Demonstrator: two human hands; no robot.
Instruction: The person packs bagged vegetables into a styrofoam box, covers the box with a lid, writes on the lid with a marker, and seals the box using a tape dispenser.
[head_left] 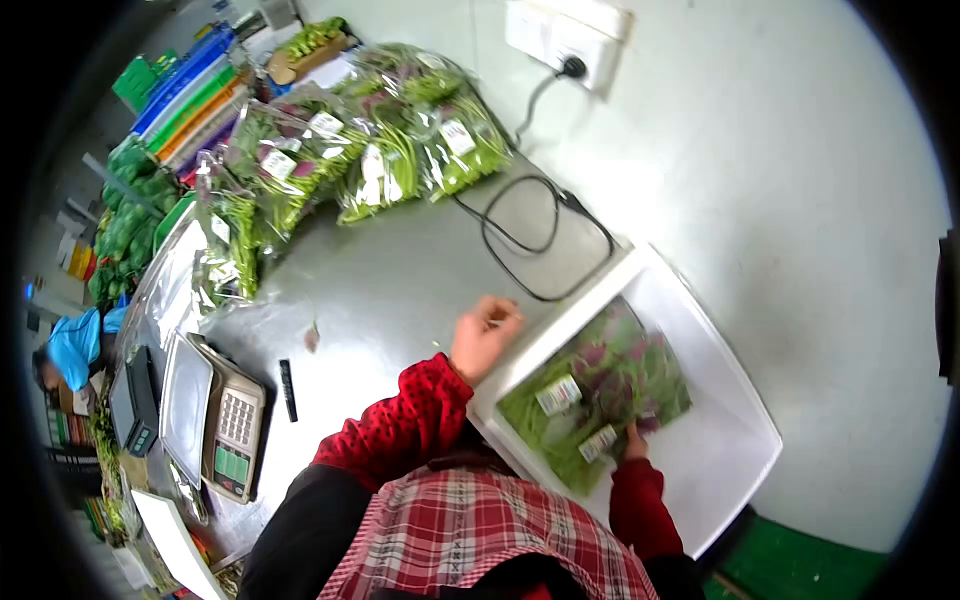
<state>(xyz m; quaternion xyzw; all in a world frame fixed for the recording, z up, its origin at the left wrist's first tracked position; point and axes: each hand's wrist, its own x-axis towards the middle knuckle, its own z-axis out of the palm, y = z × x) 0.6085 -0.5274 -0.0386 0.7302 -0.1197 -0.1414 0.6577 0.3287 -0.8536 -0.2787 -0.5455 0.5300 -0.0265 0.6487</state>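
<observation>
A white plastic bin (715, 480) stands in front of me on the right. Inside it lie clear bags of green and purple leafy vegetables (640, 365), with two white labels showing. My right hand (636, 443) reaches into the bin and grips the near edge of a bag, some of its fingers hidden. Just outside the bin's left rim, above the metal table, is my left hand (485, 335). Its fingers are curled in; whether something small is between them cannot be made out.
Several labelled bags of greens (375, 170) line the table's back. A black cable (540, 245) runs to a wall socket (568, 40). On the left are a weighing scale (235, 430) and a black marker (288, 390). A person in blue (75, 348) is farther left.
</observation>
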